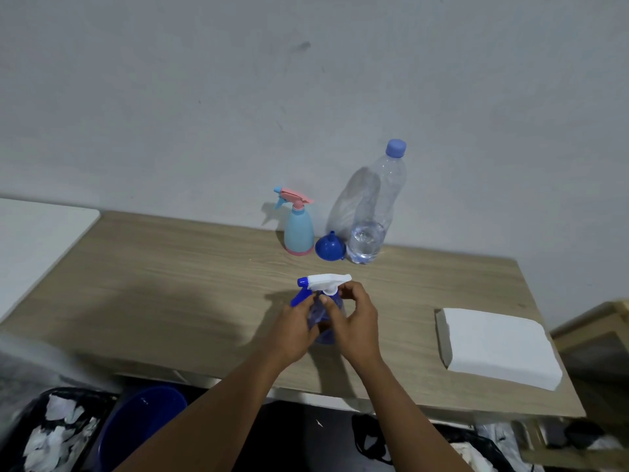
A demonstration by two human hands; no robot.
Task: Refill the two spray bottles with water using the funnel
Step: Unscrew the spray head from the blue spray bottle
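A clear blue spray bottle with a white and blue trigger head stands on the wooden table near its front. My left hand grips its body. My right hand has its fingers around the neck collar just under the head. At the back by the wall stand a light blue spray bottle with a pink head, a blue funnel lying mouth down, and a tall clear water bottle with a blue cap, holding a little water.
A white folded stack lies on the table's right part. A blue bucket and a black bag of paper scraps sit on the floor below the front edge. A white surface adjoins on the left.
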